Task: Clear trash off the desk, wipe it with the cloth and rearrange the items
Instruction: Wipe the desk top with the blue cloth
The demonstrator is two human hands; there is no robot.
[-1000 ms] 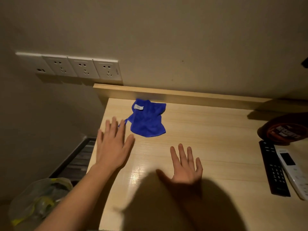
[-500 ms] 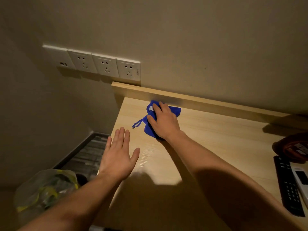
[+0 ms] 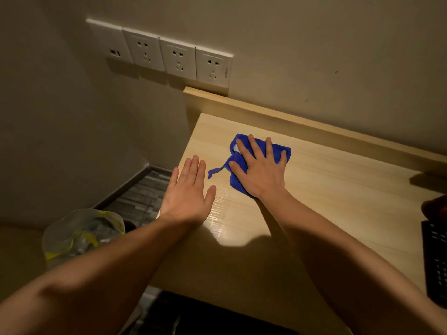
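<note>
Right hand [image 3: 260, 170] spread flat, palm down, pressing the blue cloth [image 3: 278, 147] onto the counter [image 3: 338, 189]; fingers fanned and pointing toward the wall, not pinching or bunching the fabric. Cloth crumpled in the counter's far left corner, just short of the raised back ledge [image 3: 290, 118], mostly hidden under the palm. Blue showing past the fingertips and beside the wrist. One thin tail [image 3: 215, 170] trailing off leftward toward the left hand [image 3: 188, 192].

Left hand open too, fingers together, laid near the counter's left edge, just beside the cloth but apart from it, holding nothing. Probably resting on the wood as a brace, though contact hard to confirm from this angle.

Wiping stage in hand, by the look of it: no trash visible on the stretch of counter in view. Bagged bin [image 3: 82, 234] on the floor left of the counter. At the right edge, a black remote [image 3: 435, 257] and a dark rounded thing [image 3: 435, 205], both cropped.

Key relation: cloth directly under the right hand, in the corner, with the bare run of counter stretching away to the right and toward the body. Long axis of the counter left to right along the wall. Right hand therefore the one to drive the stroke, sweeping rightward or pulling back; left hand nearer the tail, well placed to tuck it in. Risk: tail dragging loose, or the stroke reaching the remote.
</note>
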